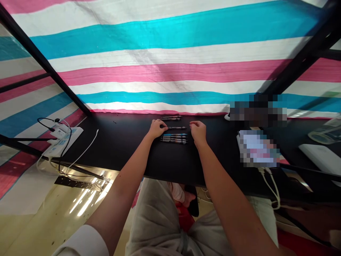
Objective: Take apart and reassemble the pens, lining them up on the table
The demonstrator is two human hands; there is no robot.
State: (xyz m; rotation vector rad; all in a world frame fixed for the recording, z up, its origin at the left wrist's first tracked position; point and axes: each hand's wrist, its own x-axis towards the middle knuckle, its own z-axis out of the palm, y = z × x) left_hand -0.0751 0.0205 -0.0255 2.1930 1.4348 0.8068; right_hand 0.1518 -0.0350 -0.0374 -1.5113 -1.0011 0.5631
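Bare forearms (pixel 128 181) extend over a dark surface (pixel 128 149) to a set of pens.
Left hand (pixel 157 129): its grip is pinched on the left end of a single pen (pixel 178 128), which lies sideways between the two hands. Right hand (pixel 198 133): its grip is curled just beyond that pen's right end, apart from it; whether the fingertips meet or hold something, I cannot tell. Blue and grey pens (pixel 174 138) lie side by side on the near side, and more pens (pixel 171 118) lie on the far side, by the striped sheet (pixel 160 74).
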